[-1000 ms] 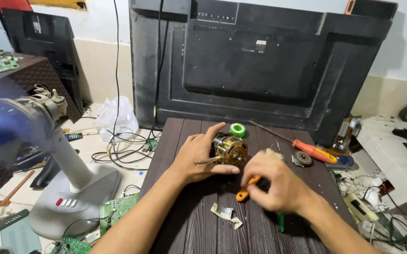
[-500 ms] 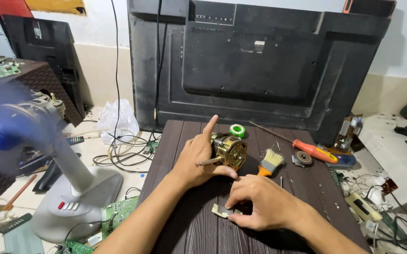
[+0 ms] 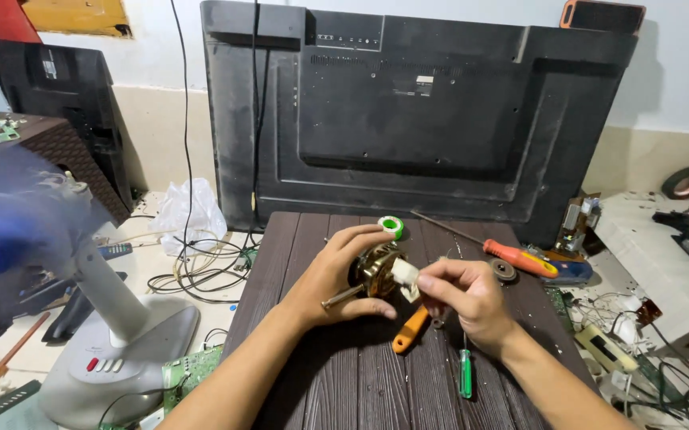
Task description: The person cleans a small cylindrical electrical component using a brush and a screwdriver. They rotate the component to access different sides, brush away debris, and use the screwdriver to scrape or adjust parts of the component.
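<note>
1. Hands meet over the middle of the dark wooden table (image 3: 297,263), both working one small fan motor (image 3: 375,271).
2. Left hand (image 3: 336,275) comes in from seven o'clock and wraps the motor from its left side, fingers curled over the top and thumb underneath, clamped firmly on the brassy body.
3. A thin metal shaft (image 3: 338,299) pokes out of the motor toward eight o'clock, just below the left palm.
4. Right hand (image 3: 464,299) enters from five o'clock, fingertips pinched together on a small whitish piece (image 3: 405,275) right at the motor's three o'clock side, touching it.
5. Under the right hand, an orange-handled brush (image 3: 410,331) lies flat on the table, its head hidden by the fingers.
6. At six o'clock from that hand, a small green-handled screwdriver (image 3: 465,374) rests on the planks, pointing up toward the wrist.
7. A green tape roll (image 3: 392,226) sits at twelve o'clock from the motor, just beyond the left fingertips.
8. Out at two o'clock, a long screwdriver with an orange handle (image 3: 520,259) lies slanted across the table's far right corner, with a small round metal part (image 3: 505,271) just beside it.
9. Behind the table, a big black television back panel (image 3: 408,111) stands upright against the wall.
10. Far out at nine o'clock, a grey pedestal fan (image 3: 113,350) sits on the floor, its blue blades blurred, tangled cables (image 3: 201,267) lying between it and the table.
</note>
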